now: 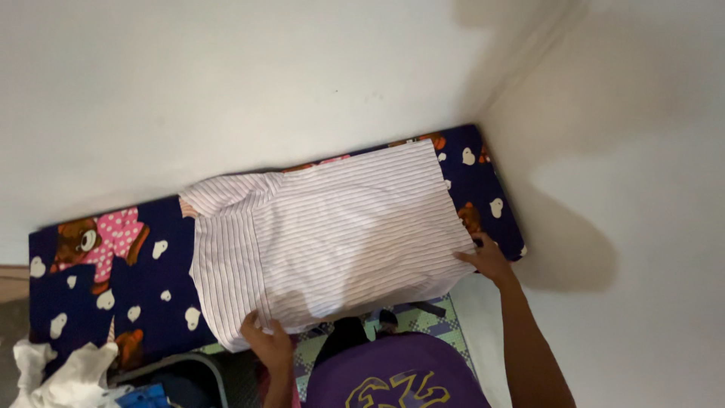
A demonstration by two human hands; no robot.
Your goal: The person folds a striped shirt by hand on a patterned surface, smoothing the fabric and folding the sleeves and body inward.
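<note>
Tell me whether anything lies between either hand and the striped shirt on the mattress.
Nothing visible does. The left hand already rests on the near edge of the striped shirt, and the right hand touches its right corner. The shirt lies flat on the bear-print mattress.
</note>
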